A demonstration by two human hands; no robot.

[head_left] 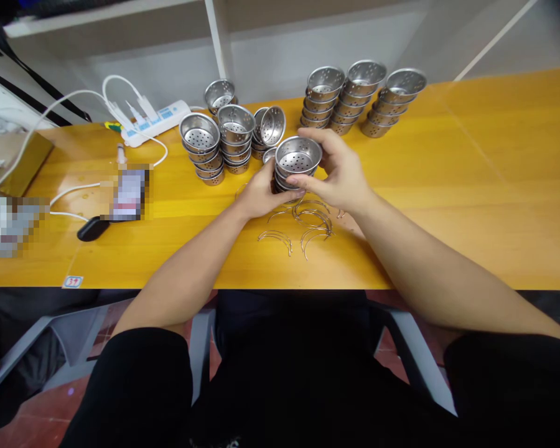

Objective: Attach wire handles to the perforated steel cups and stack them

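Between my two hands is a stack of perforated metal cups (298,155), upright, with the top cup's holed bottom showing. My left hand (260,194) wraps round the lower part of the stack from the left. From the right, my right hand (338,168) grips the top cup, thumb at the near side and fingers behind the rim. Several curved metal wires (313,219) lie loose on the table just below the stack. A tilted perforated cup (273,126) rests behind my left hand, among other cups.
Stacks of perforated cups stand at the back left (200,134) and back right (364,78) of the yellow table (471,186). At left are a white power strip (158,124) with cables, a phone (129,194) and a black case-like object (93,229). A shelf panel rises behind.
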